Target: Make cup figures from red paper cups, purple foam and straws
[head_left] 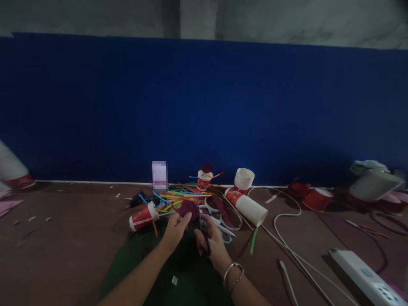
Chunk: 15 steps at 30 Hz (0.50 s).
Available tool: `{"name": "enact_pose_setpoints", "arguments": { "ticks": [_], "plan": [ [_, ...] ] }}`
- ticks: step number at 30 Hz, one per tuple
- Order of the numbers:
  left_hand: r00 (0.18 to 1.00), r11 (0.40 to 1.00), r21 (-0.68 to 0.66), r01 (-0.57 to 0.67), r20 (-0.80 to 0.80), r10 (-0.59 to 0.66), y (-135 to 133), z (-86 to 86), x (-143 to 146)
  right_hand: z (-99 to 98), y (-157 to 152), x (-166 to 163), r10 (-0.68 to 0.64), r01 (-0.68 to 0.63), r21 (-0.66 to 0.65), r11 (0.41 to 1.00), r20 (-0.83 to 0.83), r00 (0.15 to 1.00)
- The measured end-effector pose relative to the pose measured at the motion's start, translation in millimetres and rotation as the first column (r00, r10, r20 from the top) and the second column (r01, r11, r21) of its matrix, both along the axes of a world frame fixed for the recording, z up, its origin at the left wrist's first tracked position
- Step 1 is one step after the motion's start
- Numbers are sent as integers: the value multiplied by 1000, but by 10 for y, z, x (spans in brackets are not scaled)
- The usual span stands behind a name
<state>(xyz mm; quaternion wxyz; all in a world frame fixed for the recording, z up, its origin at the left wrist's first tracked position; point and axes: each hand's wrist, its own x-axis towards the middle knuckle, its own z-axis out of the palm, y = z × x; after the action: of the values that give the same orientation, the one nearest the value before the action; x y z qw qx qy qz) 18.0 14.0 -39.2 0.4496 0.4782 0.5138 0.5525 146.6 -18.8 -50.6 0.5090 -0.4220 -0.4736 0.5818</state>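
Note:
My left hand (176, 229) pinches a dark red piece of paper or felt (188, 209) between thumb and fingers. In my right hand (214, 244) is a pair of scissors (204, 238), its dark handles round my fingers and its blades pointing away along the right edge of the red piece. I cannot tell whether the blades touch it. A heap of coloured pipe cleaners (181, 195) lies just beyond my hands. Left of them a red and white paper cup (142, 217) rests on its side. Behind the heap stands a decorated paper cup (203, 182) with coloured sticks at its sides.
A stack of paper cups (250, 208) lies to the right, an upright cup (244, 178) behind it. White cables (287, 246) run to the front right, near a power strip (363, 272). A phone (160, 175) leans on the blue partition (204, 106).

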Motion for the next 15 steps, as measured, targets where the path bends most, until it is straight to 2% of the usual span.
{"name": "enact_pose_setpoints", "arguments": {
  "ticks": [8, 15],
  "plan": [
    [992, 993, 90, 73, 97, -81, 20, 40, 4, -37, 30, 14, 9, -9, 14, 1000, 41, 999],
    [995, 993, 86, 82, 55, -87, 63, -71, -37, -43, 25, 1, 17, -17, -30, 999, 26, 1000]
  ]
}}
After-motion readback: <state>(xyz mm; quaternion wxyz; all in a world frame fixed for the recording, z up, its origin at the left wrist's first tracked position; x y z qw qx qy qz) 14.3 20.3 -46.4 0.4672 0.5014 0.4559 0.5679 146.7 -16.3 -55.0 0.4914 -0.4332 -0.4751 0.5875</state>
